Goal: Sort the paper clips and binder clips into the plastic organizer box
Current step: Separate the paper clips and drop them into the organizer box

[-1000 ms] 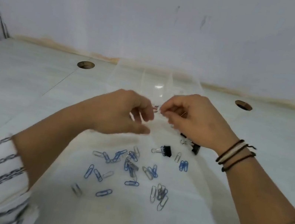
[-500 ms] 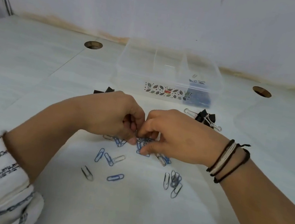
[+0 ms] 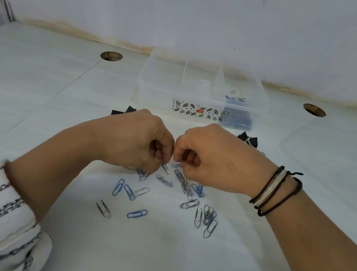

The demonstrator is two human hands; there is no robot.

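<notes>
Clear plastic organizer box [image 3: 161, 90] stands at the worktop's [image 3: 38, 93] far edge, blue clips in its right compartment. Left hand [image 3: 134, 138] pinches a silver paper clip [image 3: 165, 168]; right hand [image 3: 214, 158] has fingers curled, contents indiscernible. Loose paper clips [image 3: 187, 191] lie beneath; binder clips [image 3: 249, 139] behind.

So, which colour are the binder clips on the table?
Black, with silver wire handles; the binder clips show best in the head view.
</notes>
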